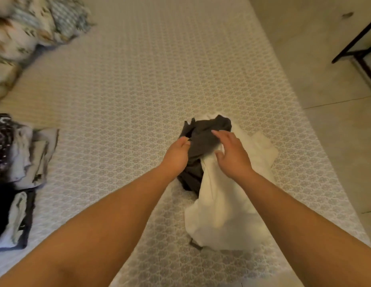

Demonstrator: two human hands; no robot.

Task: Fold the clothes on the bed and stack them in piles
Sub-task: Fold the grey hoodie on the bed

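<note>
A crumpled dark grey garment [203,137] lies on the bed [128,90], tangled with a white garment [224,204] that spreads toward me on its right. My left hand [177,155] grips the grey garment's left edge with curled fingers. Just to the right, my right hand [232,154] hovers over the spot where grey and white cloth meet, fingers spread and relaxed. Two piles of folded clothes [16,175] in dark and pale fabrics sit at the bed's left edge.
Patterned pillows or bedding [31,30] are bunched at the far left corner. The bed's right edge runs diagonally beside a tiled floor [325,79]. A dark-framed piece of furniture [362,50] stands at the upper right.
</note>
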